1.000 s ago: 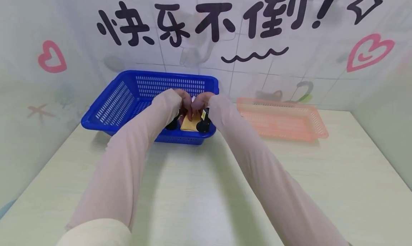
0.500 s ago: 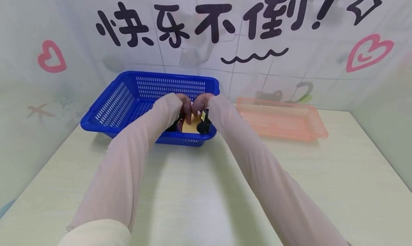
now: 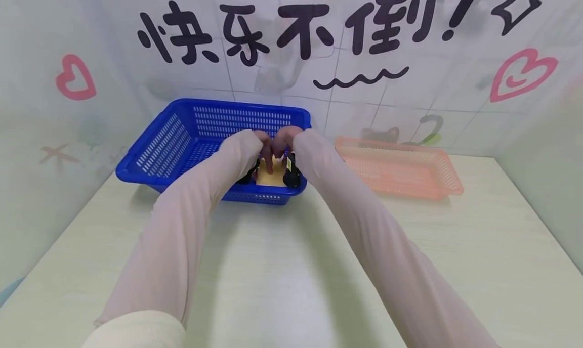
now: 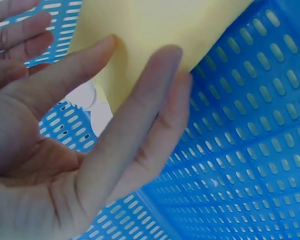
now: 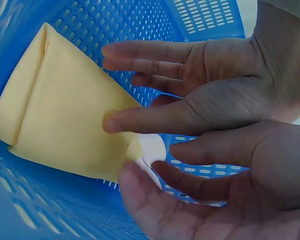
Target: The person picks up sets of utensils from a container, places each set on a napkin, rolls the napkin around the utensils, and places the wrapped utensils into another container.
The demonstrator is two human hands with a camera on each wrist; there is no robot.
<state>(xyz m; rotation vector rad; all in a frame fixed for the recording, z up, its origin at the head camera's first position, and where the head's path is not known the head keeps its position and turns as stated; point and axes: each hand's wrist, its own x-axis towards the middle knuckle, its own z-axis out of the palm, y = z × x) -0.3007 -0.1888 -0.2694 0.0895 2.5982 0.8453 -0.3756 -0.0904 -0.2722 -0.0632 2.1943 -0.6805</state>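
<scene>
A folded yellow cloth (image 5: 70, 105) lies in the right end of the blue plastic basket (image 3: 214, 104). My left hand (image 3: 265, 146) reaches over it; in the right wrist view, its straight thumb presses on the cloth, while its extended fingers lie along the cloth's edge. Beside it is my right hand (image 5: 205, 200), its fingers loosely bent and one fingertip at the cloth's lower edge. White rounded pieces (image 5: 152, 147) show partly from under the cloth; their kind is unclear. Sleeves and wrist cameras partly hide both hands in the head view.
An orange plastic basket (image 3: 396, 173) stands to the right on the pale table (image 3: 273, 267). The blue basket's slotted walls (image 4: 250, 90) rise close around the hands. Behind the table hangs a printed white backdrop (image 3: 291, 75).
The yellow cloth looks flatter and wider than a second ago. My fingers have shifted slightly over it, and a white bit between the hands is now hidden. Both baskets stay put.
</scene>
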